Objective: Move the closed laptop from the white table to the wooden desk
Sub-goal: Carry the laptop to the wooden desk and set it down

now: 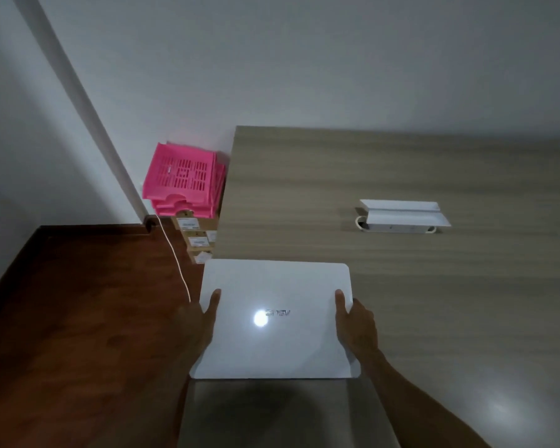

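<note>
Both hands are on the closed white laptop (275, 321), left hand (196, 321) and right hand (358, 321) gripping opposite side edges, thumbs on the lid, fingers curled underneath. The laptop hangs over the near left corner of the wooden desk (401, 286), partly above the floor (78, 318). Pink baskets (183, 179) are stacked beside the desk.

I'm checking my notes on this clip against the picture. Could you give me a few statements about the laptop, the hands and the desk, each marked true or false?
1. Both hands hold the closed laptop, the left hand and the right hand on opposite side edges. True.
2. The laptop's lid is open. False: it is closed, logo side up.
3. A white cable box lies on the wooden desk. True.
4. The pink baskets sit on the wooden desk. False: they are stacked beside its left edge, off the desk.
</note>
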